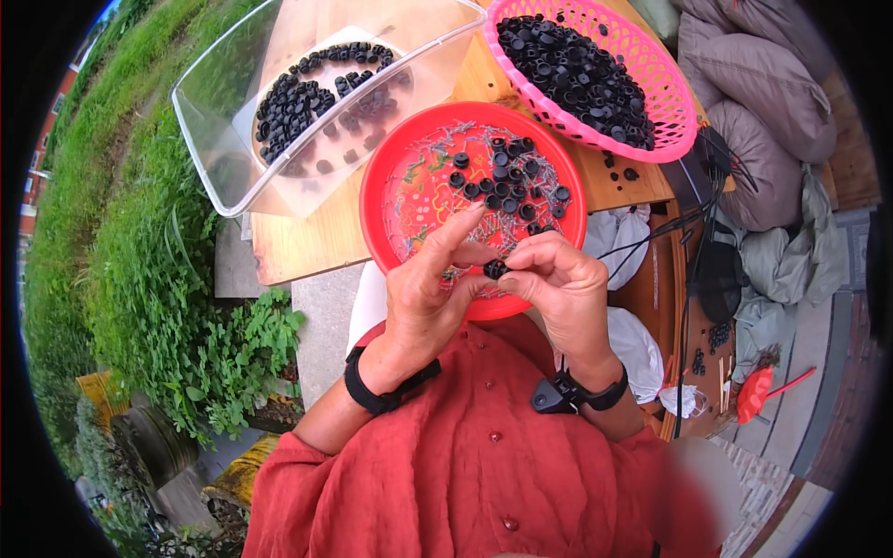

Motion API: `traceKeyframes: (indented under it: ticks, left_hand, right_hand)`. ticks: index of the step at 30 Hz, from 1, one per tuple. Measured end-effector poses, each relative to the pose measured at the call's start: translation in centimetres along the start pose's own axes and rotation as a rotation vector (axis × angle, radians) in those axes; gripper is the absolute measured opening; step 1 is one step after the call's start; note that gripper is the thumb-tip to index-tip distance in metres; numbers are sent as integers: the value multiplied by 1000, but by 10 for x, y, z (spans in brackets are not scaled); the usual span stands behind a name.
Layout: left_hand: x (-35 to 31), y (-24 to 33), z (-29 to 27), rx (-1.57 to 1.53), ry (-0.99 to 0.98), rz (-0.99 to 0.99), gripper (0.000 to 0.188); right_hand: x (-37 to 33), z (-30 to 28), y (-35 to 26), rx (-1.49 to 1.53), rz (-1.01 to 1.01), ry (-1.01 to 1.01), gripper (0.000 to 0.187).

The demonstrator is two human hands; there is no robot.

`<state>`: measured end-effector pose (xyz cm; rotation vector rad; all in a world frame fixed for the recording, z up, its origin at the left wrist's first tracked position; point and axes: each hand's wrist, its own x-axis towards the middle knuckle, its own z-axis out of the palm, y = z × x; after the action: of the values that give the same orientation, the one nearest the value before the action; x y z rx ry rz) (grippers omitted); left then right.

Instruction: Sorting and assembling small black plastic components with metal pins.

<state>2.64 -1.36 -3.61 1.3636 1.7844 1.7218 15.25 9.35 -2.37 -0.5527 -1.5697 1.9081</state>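
Observation:
A small round black plastic cap (496,269) is held between my two hands, above the near rim of a red tray (383,223). My left hand (426,279) has its thumb and a bent finger at the cap, and its index finger points up and away. From the other side, the thumb and fingertips of my right hand (565,284) pinch at the same piece. Inside the tray, several loose black caps (502,174) lie among many thin grey pins or screws (437,144), too small to tell which. My fingertips hide part of the cap.
Behind the tray stand a clear plastic bin (219,139) with black caps and a pink basket (674,102) heaped with black parts, on a wooden table (298,246). Black cables (693,219) hang at the right near white bags (633,349). Grass (121,195) borders the left.

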Motion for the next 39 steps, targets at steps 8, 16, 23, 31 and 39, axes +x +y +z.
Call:
traceKeyframes:
  ticks: [8, 16, 23, 31, 39]
  left_hand:
    - [0, 1, -2, -48, 13, 55, 74]
    - [1, -2, -4, -43, 4, 95, 73]
    - [2, 1, -3, -41, 22, 96, 74]
    - [2, 2, 1, -5, 96, 149, 74]
    - [1, 3, 2, 31, 134, 157, 71]
  right_hand:
    - [6, -6, -8, 146, 216, -61, 16]
    - [8, -11, -11, 183, 334, -122, 15]
    - [5, -8, -8, 379, 372, -73, 12]
    - [3, -4, -8, 484, 395, -41, 12]
    - [1, -3, -4, 624, 403, -44, 15]
